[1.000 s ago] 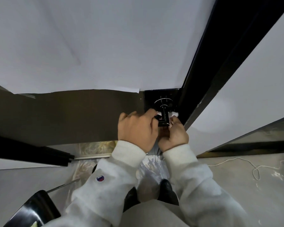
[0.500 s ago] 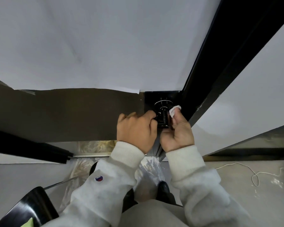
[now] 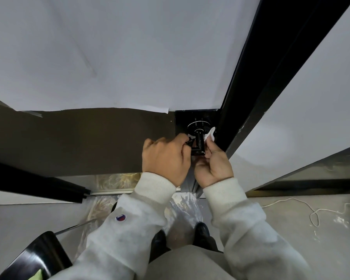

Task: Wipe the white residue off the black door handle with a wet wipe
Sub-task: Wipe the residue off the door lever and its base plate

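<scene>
Nearest the camera were the person's light trousers and, below them, two dark shoes [image 3: 201,232] standing on a grey floor [image 3: 291,229]. A black chair seat [image 3: 34,257] sat at the lower left, and a thin white cord [image 3: 313,214] lay looped on the floor at the right.

Two arms in cream sleeves [image 3: 150,209] reached forward and up to a door. The left hand [image 3: 166,158] was curled closed around the free end of the black door handle [image 3: 198,142], its fingers wrapped over the lever so that most of the lever was hidden. The right hand [image 3: 214,166] was just beside it on the other side, fingers pressed together and pinching a small white wet wipe [image 3: 209,135]. The wipe touched the right side of the handle's neck, close to the round base plate [image 3: 198,125] where the handle joined the door. A thin white line showed along the rim of that plate.

Beyond the hands, the door [image 3: 79,142] was dark brown in its lower part, with white paper [image 3: 119,57] covering it above. A black door frame [image 3: 271,77] ran diagonally up to the right, with a pale wall [image 3: 321,108] past it.
</scene>
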`<state>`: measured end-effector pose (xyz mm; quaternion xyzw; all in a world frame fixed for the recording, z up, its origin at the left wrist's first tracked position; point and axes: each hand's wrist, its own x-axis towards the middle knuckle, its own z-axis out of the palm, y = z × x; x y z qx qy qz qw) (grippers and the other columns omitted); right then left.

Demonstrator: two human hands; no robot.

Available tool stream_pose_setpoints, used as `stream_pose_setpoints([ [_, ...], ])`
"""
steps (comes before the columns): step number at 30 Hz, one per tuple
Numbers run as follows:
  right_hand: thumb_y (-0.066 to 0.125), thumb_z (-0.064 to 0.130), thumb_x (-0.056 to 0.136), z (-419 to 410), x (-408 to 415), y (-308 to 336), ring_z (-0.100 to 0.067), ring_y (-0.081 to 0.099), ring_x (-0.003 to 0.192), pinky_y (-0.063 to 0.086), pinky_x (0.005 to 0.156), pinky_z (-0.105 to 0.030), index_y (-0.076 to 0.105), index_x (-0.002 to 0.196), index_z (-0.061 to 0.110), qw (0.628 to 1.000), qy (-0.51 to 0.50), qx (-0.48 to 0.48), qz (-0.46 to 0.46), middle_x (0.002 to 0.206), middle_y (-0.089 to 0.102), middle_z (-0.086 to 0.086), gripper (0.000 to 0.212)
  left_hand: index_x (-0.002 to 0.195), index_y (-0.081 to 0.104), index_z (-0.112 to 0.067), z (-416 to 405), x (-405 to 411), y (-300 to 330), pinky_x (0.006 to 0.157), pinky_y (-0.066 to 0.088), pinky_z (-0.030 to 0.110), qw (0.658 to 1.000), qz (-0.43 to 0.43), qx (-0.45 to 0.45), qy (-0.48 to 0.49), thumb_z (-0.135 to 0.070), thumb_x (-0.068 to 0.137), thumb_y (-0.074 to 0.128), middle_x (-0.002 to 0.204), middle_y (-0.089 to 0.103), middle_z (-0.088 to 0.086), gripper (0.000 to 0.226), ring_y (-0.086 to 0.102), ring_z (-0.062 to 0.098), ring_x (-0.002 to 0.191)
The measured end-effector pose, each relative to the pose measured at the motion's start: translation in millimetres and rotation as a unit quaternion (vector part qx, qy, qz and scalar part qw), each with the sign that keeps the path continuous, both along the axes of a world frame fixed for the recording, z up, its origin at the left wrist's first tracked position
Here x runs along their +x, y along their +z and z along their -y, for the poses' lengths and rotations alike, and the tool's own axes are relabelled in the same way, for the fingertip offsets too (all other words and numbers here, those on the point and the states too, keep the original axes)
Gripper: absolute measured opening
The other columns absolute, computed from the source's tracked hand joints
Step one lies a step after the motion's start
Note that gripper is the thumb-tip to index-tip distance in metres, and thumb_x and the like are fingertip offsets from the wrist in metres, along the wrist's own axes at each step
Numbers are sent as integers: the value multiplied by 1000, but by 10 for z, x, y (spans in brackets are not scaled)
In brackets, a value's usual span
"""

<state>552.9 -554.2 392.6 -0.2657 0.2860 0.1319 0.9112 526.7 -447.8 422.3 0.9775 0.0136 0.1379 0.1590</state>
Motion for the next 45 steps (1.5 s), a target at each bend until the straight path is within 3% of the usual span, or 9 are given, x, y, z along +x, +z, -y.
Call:
stream_pose_setpoints([
  [7, 56, 8, 93, 93, -112, -8, -16, 67, 70, 55, 64, -26, 66, 95, 5, 1000, 23, 19, -11, 91, 69, -12, 10, 109, 69, -29, -15, -16, 8, 73, 42, 36, 1000, 21, -9, -10, -32, 86, 39, 58, 64, -2, 38, 63, 25, 64],
  [16, 59, 35, 97, 30, -86, 224, -19, 72, 66, 58, 57, -28, 69, 84, 5, 995, 96, -9, 6, 76, 74, -11, 34, 122, 62, -22, -13, -44, 13, 71, 44, 36, 998, 43, -43, -1, -29, 88, 44, 60, 59, -5, 39, 59, 23, 63],
  [20, 66, 24, 93, -6, -2, 293, -18, 70, 74, 59, 82, -32, 66, 93, 5, 997, 68, 23, -32, 82, 70, -10, 20, 118, 65, -19, -68, -52, -4, 70, 48, 38, 993, 65, -97, -8, -29, 94, 44, 65, 60, -2, 34, 58, 24, 63],
  [25, 65, 11, 93, -59, 79, 260, -12, 62, 60, 50, 72, -26, 62, 93, 7, 997, 61, 34, -42, 75, 65, -6, 5, 113, 68, -16, -77, -63, 3, 68, 47, 34, 986, 96, -139, -1, -29, 98, 42, 69, 64, -1, 32, 58, 20, 62],
  [28, 65, 3, 90, -119, 89, 276, -14, 57, 56, 49, 64, -28, 62, 81, 7, 998, 45, -30, -33, 70, 60, -7, 10, 114, 68, -15, -78, -70, 14, 69, 44, 31, 985, 101, -140, -1, -29, 99, 42, 71, 66, 0, 33, 58, 20, 62],
  [31, 69, -3, 79, -148, 99, 275, -20, 59, 54, 54, 61, -34, 62, 70, 8, 980, 12, -200, -18, 61, 62, -10, 15, 116, 67, -16, -91, -83, 22, 68, 46, 32, 986, 96, -137, -6, -30, 100, 42, 73, 67, 0, 33, 59, 22, 64],
  [35, 79, 22, 73, -131, 13, 211, -23, 67, 63, 60, 73, -50, 65, 64, 15, 922, 11, -386, 27, 62, 70, -3, 17, 119, 65, -16, -105, -82, 41, 69, 48, 33, 987, 83, -134, -15, -31, 100, 43, 72, 66, -2, 33, 59, 20, 64],
  [39, 73, 11, 89, 128, -228, 136, -29, 65, 71, 61, 67, -40, 56, 68, 9, 974, -43, -222, 7, 74, 65, -11, 27, 122, 63, -17, -111, -93, 59, 68, 48, 32, 986, 81, -142, -30, -29, 99, 47, 68, 58, -10, 30, 55, 15, 61],
  [45, 71, 20, 90, 114, -189, 170, -20, 70, 90, 59, 84, -32, 69, 101, 6, 993, -65, -57, -83, 93, 73, -8, 18, 120, 64, -15, -70, -86, 76, 65, 47, 34, 987, 92, -123, -38, -27, 97, 50, 66, 58, -6, 30, 58, 24, 62],
])
